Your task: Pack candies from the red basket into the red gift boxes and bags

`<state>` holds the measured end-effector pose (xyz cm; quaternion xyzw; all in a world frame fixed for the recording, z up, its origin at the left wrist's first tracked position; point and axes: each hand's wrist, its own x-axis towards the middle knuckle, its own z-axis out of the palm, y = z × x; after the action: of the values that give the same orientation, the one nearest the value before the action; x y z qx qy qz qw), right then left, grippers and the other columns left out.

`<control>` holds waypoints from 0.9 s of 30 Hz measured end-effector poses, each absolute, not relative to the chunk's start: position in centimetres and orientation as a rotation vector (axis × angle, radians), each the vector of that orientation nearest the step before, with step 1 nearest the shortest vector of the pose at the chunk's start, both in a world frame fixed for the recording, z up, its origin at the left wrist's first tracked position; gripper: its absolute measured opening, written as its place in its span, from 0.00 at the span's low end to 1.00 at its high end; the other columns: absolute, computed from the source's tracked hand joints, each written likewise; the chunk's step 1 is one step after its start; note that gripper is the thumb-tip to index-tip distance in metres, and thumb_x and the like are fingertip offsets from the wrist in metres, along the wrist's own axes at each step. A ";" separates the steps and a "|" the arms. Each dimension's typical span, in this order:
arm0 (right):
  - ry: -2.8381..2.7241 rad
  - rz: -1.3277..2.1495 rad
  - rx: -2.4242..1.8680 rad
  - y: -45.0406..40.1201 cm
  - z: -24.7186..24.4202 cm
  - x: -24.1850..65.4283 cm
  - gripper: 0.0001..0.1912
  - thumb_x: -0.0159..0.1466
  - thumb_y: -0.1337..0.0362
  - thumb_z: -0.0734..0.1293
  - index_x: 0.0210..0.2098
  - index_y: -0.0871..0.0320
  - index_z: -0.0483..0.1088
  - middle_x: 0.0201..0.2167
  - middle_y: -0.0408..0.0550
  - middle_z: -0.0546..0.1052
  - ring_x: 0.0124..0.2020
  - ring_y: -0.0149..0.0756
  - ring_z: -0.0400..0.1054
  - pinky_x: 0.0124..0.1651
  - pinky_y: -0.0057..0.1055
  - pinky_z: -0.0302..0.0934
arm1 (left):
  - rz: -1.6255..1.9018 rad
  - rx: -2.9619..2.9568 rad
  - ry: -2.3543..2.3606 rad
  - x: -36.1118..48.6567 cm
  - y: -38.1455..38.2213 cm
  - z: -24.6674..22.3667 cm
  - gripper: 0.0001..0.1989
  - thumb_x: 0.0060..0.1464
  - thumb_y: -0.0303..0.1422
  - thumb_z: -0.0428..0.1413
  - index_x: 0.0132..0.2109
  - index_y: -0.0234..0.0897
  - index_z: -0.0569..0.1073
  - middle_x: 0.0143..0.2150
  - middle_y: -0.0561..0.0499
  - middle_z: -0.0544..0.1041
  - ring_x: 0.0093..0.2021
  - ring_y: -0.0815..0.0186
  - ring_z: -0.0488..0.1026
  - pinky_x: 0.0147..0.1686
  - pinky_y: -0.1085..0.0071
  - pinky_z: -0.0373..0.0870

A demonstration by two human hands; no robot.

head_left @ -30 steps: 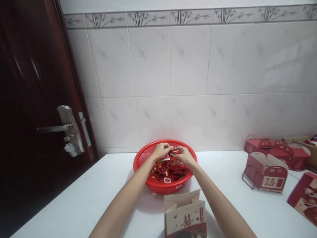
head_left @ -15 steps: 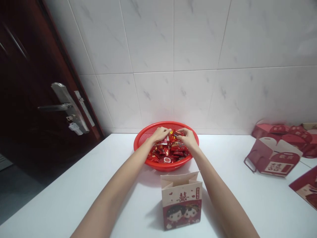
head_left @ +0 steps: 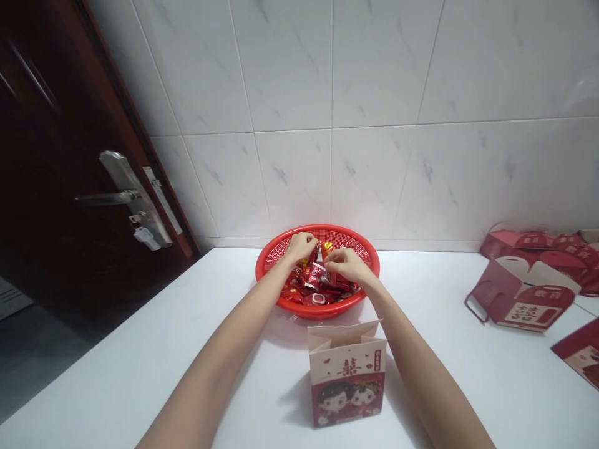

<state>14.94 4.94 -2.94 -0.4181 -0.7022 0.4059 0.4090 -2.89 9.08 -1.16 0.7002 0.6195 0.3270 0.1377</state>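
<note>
A red plastic basket (head_left: 264,257) with mesh sides holds a heap of small wrapped candies (head_left: 314,275), mostly red with a few gold ones. Inside its left half, my left hand (head_left: 302,246) has its fingers curled down among the candies; what they grip is hidden. My right hand (head_left: 347,264) reaches in from the right, its thumb and fingertips pinched together at a red wrapped candy. Nearer to me, between my forearms, a paper gift box (head_left: 347,380) with two cartoon figures stands upright, its top open.
On the right of the white table (head_left: 224,280) sits a pink-red box (head_left: 524,296) with open flaps and a handle. More red boxes (head_left: 538,246) lie behind it, and another red box (head_left: 580,352) is at the right edge. Behind rises a tiled wall (head_left: 290,181); a dark door (head_left: 60,156) is at left.
My left hand has shifted slightly left and back within the basket. My right hand has come lower and towards the middle of the candies. The view has shifted a little.
</note>
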 end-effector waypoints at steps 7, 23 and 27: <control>-1.373 0.883 -1.134 5.6 -2.9 15.3 0.06 0.52 0.65 0.67 0.31 0.57 0.73 0.31 0.46 0.79 0.37 0.38 0.74 0.40 0.33 0.66 | 0.750 2.257 1.701 -3.0 9.9 -1.7 0.28 0.51 0.26 0.55 0.61 0.34 0.71 0.64 0.39 0.71 0.65 0.53 0.66 0.63 0.62 0.61; -1.082 0.923 -1.169 5.7 -2.3 15.5 0.14 0.50 0.66 0.66 0.37 0.55 0.70 0.40 0.48 0.79 0.42 0.39 0.73 0.43 0.32 0.66 | 0.323 2.415 1.926 -3.1 12.0 -1.1 0.06 0.37 0.25 0.64 0.22 0.37 0.74 0.29 0.42 0.78 0.42 0.47 0.75 0.47 0.59 0.65; -1.072 0.933 -1.165 5.8 -2.3 15.5 0.14 0.51 0.66 0.66 0.38 0.55 0.69 0.40 0.48 0.78 0.41 0.38 0.73 0.41 0.31 0.66 | 0.344 2.482 1.796 -2.9 12.9 -1.1 0.12 0.39 0.25 0.62 0.35 0.42 0.81 0.44 0.43 0.80 0.48 0.53 0.74 0.45 0.67 0.67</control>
<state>15.50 5.82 -2.31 -0.5041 -0.4636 0.4035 0.6068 -2.90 12.93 -1.09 0.8047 0.5824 0.1116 0.0292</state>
